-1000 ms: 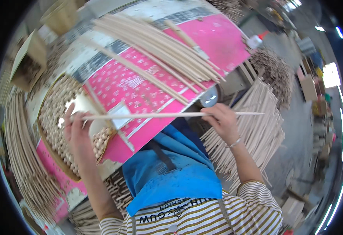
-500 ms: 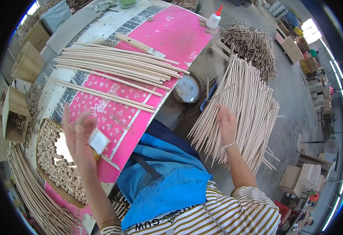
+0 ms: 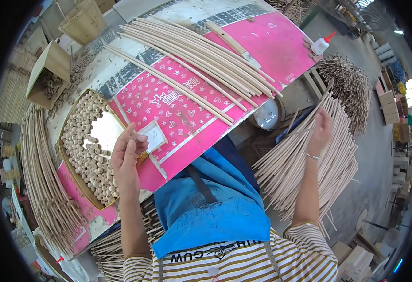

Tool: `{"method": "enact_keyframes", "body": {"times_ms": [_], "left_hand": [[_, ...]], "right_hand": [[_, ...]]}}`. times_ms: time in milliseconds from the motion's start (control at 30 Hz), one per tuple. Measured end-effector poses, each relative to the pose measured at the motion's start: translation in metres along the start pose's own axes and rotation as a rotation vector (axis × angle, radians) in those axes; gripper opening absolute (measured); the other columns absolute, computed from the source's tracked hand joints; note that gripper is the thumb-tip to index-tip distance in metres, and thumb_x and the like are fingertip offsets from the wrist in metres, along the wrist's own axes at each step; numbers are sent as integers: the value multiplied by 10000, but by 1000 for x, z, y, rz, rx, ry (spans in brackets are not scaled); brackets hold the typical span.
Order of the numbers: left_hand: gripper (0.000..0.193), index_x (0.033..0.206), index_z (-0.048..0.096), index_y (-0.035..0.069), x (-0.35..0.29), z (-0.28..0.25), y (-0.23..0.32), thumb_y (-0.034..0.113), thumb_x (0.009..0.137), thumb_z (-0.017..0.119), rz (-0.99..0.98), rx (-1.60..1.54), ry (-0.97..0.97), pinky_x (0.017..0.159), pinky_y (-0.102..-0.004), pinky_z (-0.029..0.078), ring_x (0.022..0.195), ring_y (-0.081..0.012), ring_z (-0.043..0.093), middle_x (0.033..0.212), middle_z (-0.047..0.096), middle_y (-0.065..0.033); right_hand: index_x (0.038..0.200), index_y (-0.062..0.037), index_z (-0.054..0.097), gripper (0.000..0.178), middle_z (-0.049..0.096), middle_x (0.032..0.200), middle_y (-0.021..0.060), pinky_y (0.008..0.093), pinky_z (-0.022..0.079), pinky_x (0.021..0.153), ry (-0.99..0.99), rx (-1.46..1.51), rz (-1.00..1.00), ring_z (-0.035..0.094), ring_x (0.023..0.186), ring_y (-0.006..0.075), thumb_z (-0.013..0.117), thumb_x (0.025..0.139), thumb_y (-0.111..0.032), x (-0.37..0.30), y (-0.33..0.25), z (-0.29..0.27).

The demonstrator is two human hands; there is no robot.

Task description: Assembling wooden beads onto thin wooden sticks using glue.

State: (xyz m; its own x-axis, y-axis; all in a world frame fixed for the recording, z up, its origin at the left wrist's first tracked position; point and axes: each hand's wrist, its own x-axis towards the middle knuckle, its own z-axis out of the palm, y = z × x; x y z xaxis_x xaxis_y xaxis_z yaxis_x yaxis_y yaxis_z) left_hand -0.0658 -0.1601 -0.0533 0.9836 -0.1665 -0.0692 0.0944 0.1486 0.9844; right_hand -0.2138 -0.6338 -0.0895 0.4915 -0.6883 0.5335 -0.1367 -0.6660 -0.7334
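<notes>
My left hand (image 3: 128, 151) is raised between a tray of wooden beads (image 3: 85, 191) and a small white square dish (image 3: 154, 136). Its fingers are curled with the thumb pressed against them; whatever they may hold is too small to make out. Over on the right, my right hand (image 3: 321, 130) hovers above or touches a big pile of thin wooden sticks (image 3: 309, 169); contact cannot be judged. Its fingers look stretched out, with nothing visible in them. Several longer wooden sticks (image 3: 201, 58) lie side by side across the pink-covered table (image 3: 276, 40).
A white glue bottle with a red tip (image 3: 322, 44) stands at the table's far right corner. Below the edge is a round bucket (image 3: 268, 114). Bundled sticks (image 3: 44, 174) and a wooden box (image 3: 51, 77) are at left. Darker sticks (image 3: 347, 89) are heaped behind the right pile.
The whole view has shifted, so the table sits farther right. My left hand's fingers, blurred and spread before, are now curled together beside the white dish. My right hand stays over the stick pile.
</notes>
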Motion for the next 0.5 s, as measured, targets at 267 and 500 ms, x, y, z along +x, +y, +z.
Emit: {"method": "enact_keyframes", "body": {"times_ms": [267, 500], "left_hand": [[349, 1363, 571, 2, 0, -39, 8, 100, 1031, 529, 67, 94, 87, 851, -261, 510, 937, -110, 627, 1030, 685, -60], [315, 1268, 636, 1, 12, -161, -2, 88, 965, 614, 99, 419, 426, 752, -244, 506, 878, -89, 631, 1015, 704, -45]], "right_hand": [[961, -63, 678, 190, 614, 908, 127, 443, 507, 844, -577, -225, -453, 613, 946, 337, 728, 810, -166, -28, -83, 198], [1098, -8, 653, 200, 613, 832, 26, 263, 451, 653, -728, 184, 36, 549, 700, 117, 619, 985, -169, -20, -87, 204]]}}
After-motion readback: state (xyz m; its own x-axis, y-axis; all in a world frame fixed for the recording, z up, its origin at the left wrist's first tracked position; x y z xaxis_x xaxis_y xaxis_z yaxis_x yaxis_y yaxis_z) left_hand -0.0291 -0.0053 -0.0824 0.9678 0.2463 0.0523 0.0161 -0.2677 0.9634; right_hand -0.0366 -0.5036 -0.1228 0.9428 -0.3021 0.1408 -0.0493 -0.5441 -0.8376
